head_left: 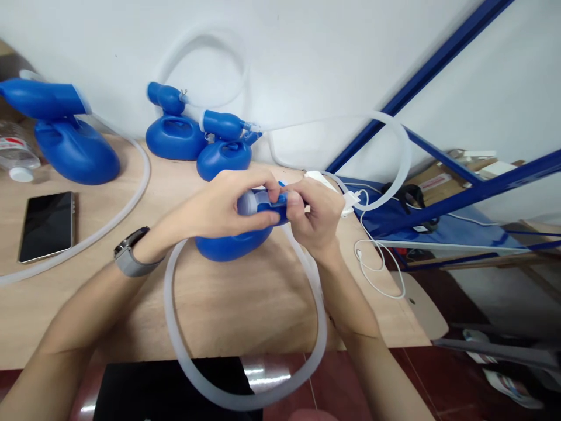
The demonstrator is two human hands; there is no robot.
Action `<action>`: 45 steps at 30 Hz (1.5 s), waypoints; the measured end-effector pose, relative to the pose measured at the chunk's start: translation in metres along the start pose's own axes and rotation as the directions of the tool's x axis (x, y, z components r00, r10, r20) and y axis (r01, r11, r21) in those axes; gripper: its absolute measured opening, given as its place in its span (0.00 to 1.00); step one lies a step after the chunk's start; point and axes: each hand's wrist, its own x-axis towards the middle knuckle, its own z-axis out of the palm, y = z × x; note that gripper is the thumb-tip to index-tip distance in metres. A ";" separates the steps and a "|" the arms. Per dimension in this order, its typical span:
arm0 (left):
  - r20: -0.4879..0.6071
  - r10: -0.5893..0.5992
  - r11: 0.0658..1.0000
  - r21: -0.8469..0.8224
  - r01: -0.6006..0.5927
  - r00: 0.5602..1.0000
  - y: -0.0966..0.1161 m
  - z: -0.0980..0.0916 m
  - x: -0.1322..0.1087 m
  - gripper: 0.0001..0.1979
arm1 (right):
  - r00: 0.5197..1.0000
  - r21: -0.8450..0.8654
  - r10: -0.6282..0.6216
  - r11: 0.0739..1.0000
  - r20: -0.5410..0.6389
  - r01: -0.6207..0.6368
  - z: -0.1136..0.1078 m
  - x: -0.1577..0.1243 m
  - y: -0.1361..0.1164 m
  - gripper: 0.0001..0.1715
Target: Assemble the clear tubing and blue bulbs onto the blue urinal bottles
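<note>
My left hand (239,202) is wrapped round a blue cap piece with a translucent collar (248,203). Close beside it, my right hand (309,207) pinches the other end of that piece; its fingertips hide the exact spot. Below my left hand a blue bottle (232,245) rests on the wooden table (245,304). A translucent hose (322,333) loops down past the table's front edge and back up on both sides of the bottle. Where the hose ends meet the blue parts is hidden by my hands.
Three more blue bottles (79,152) (175,138) (224,158) stand behind and left, with hoses. A black phone (47,227) and a clear plastic bottle (17,152) lie left. A white power strip (322,180) with cables sits right, near a blue metal frame (433,61).
</note>
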 end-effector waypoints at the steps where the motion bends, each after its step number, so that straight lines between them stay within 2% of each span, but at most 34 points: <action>1: 0.067 -0.021 1.000 0.005 0.021 0.998 0.001 -0.005 0.001 0.14 | 0.998 0.042 0.040 0.998 0.040 -0.042 -0.002 0.002 0.000 0.21; 4: 0.157 -0.079 0.993 0.099 0.064 0.984 0.003 -0.022 0.002 0.18 | 0.975 0.121 0.128 0.981 0.183 -0.152 -0.013 0.008 0.005 0.27; 6: 0.135 -0.090 0.981 0.185 0.064 0.987 0.001 -0.040 0.000 0.18 | 0.947 0.083 0.181 0.974 0.265 -0.209 -0.029 0.010 0.015 0.33; 8: 0.074 -0.101 0.957 0.278 0.077 0.992 -0.004 -0.064 -0.004 0.20 | 0.895 -0.024 0.270 0.960 0.354 -0.280 -0.049 0.008 0.033 0.38; 9: 0.029 -0.112 0.941 0.324 0.096 0.993 -0.009 -0.077 -0.008 0.21 | 0.847 -0.088 0.324 0.944 0.422 -0.317 -0.059 0.006 0.045 0.39; 10: -0.024 -0.153 0.916 0.372 0.151 0.988 -0.015 -0.090 -0.012 0.22 | 0.772 -0.156 0.385 0.921 0.506 -0.356 -0.068 0.003 0.058 0.41; 11: -0.082 -0.190 0.890 0.405 0.207 0.978 -0.024 -0.102 -0.017 0.24 | 0.660 -0.229 0.447 0.891 0.604 -0.393 -0.074 -0.001 0.071 0.44; 12: -0.099 -0.249 0.861 0.433 0.267 0.963 -0.035 -0.113 -0.023 0.28 | 0.512 -0.304 0.506 0.851 0.694 -0.429 -0.078 -0.005 0.085 0.48; 14: -0.068 -0.420 0.768 0.504 0.395 0.905 -0.062 -0.129 -0.036 0.36 | 0.202 -0.442 0.594 0.748 0.779 -0.496 -0.078 -0.012 0.110 0.56; 15: -0.010 -0.516 0.725 0.528 0.442 0.857 -0.078 -0.134 -0.042 0.35 | 0.101 -0.477 0.605 0.709 0.789 -0.519 -0.074 -0.014 0.121 0.60; 16: 0.032 -0.588 0.697 0.526 0.487 0.808 -0.095 -0.137 -0.048 0.33 | 0.041 -0.492 0.604 0.684 0.796 -0.540 -0.071 -0.015 0.128 0.63; 17: 0.087 -0.648 0.688 0.494 0.532 0.757 -0.112 -0.138 -0.053 0.32 | 0.015 -0.492 0.598 0.673 0.802 -0.552 -0.067 -0.015 0.134 0.66; 18: 0.133 -0.671 0.700 0.441 0.562 0.730 -0.127 -0.138 -0.058 0.29 | 0.009 -0.491 0.594 0.672 0.804 -0.555 -0.065 -0.015 0.137 0.68; 20: 0.208 -0.654 0.748 0.326 0.578 0.728 -0.153 -0.135 -0.065 0.26 | -0.027 -0.529 0.615 0.654 0.788 -0.542 -0.066 -0.013 0.138 0.72; 21: 0.230 -0.635 0.769 0.283 0.574 0.737 -0.161 -0.133 -0.068 0.25 | -0.064 -0.566 0.638 0.628 0.767 -0.534 -0.070 -0.013 0.137 0.73; 22: 0.247 -0.641 0.766 0.262 0.587 0.726 -0.167 -0.131 -0.069 0.24 | -0.105 -0.606 0.662 0.596 0.742 -0.526 -0.074 -0.014 0.134 0.74; 23: 0.256 -0.681 0.732 0.263 0.628 0.686 -0.171 -0.129 -0.070 0.24 | -0.143 -0.641 0.681 0.568 0.718 -0.517 -0.080 -0.017 0.130 0.74; 24: 0.258 -0.745 0.667 0.278 0.692 0.615 -0.172 -0.127 -0.070 0.25 | -0.173 -0.665 0.691 0.549 0.702 -0.506 -0.086 -0.022 0.125 0.74; 26: 0.230 -0.877 0.477 0.328 0.815 0.421 -0.172 -0.124 -0.068 0.29 | -0.206 -0.686 0.692 0.542 0.692 -0.485 -0.096 -0.037 0.113 0.74; 27: 0.203 -0.920 0.388 0.358 0.849 0.335 -0.172 -0.123 -0.068 0.33 | -0.215 -0.688 0.687 0.544 0.694 -0.481 -0.100 -0.048 0.105 0.74; 28: 0.173 -0.944 0.326 0.388 0.862 0.280 -0.172 -0.122 -0.067 0.37 | -0.219 -0.686 0.685 0.542 0.695 -0.485 -0.103 -0.059 0.097 0.75; 30: 0.122 -0.964 0.265 0.460 0.847 0.236 -0.174 -0.121 -0.066 0.45 | -0.197 -0.669 0.688 0.530 0.698 -0.521 -0.105 -0.083 0.078 0.72; 31: 0.108 -0.969 0.246 0.508 0.826 0.222 -0.175 -0.121 -0.066 0.47 | -0.163 -0.643 0.688 0.530 0.707 -0.553 -0.104 -0.094 0.068 0.69; 32: 0.105 -0.971 0.235 0.557 0.796 0.213 -0.174 -0.120 -0.064 0.48 | -0.125 -0.604 0.682 0.529 0.721 -0.597 -0.104 -0.104 0.060 0.66; 33: 0.103 -0.968 0.244 0.601 0.761 0.229 -0.171 -0.118 -0.061 0.48 | -0.090 -0.555 0.670 0.525 0.737 -0.645 -0.103 -0.112 0.053 0.62; 34: 0.097 -0.957 0.270 0.636 0.723 0.273 -0.165 -0.116 -0.057 0.47 | -0.061 -0.505 0.656 0.514 0.752 -0.693 -0.102 -0.119 0.048 0.57; 35: 0.094 -0.935 0.315 0.660 0.682 0.341 -0.157 -0.112 -0.052 0.47 | -0.037 -0.463 0.651 0.498 0.758 -0.734 -0.101 -0.123 0.046 0.52; 37: 0.096 -0.845 0.449 0.660 0.602 0.525 -0.133 -0.097 -0.038 0.45 | 0.027 -0.418 0.703 0.453 0.710 -0.787 -0.099 -0.126 0.048 0.43; 39: 0.192 -0.716 0.628 0.595 0.501 0.671 -0.101 -0.074 -0.023 0.39 | 0.140 -0.388 0.809 0.416 0.571 -0.822 -0.097 -0.120 0.060 0.37; 40: 0.254 -0.647 0.709 0.546 0.446 0.719 -0.085 -0.059 -0.017 0.38 | 0.200 -0.371 0.858 0.400 0.474 -0.838 -0.096 -0.114 0.068 0.37; 42: 0.399 -0.529 0.828 0.437 0.351 0.749 -0.056 -0.028 -0.009 0.36 | 0.307 -0.320 0.898 0.405 0.315 -0.857 -0.089 -0.096 0.086 0.38; 43: 0.443 -0.479 0.859 0.414 0.301 0.758 -0.046 -0.013 -0.007 0.36 | 0.356 -0.292 0.896 0.427 0.265 -0.856 -0.083 -0.085 0.095 0.40; 45: 0.428 -0.474 0.842 0.475 0.255 0.770 -0.035 0.012 -0.008 0.37 | 0.460 -0.233 0.861 0.503 0.217 -0.832 -0.065 -0.064 0.110 0.41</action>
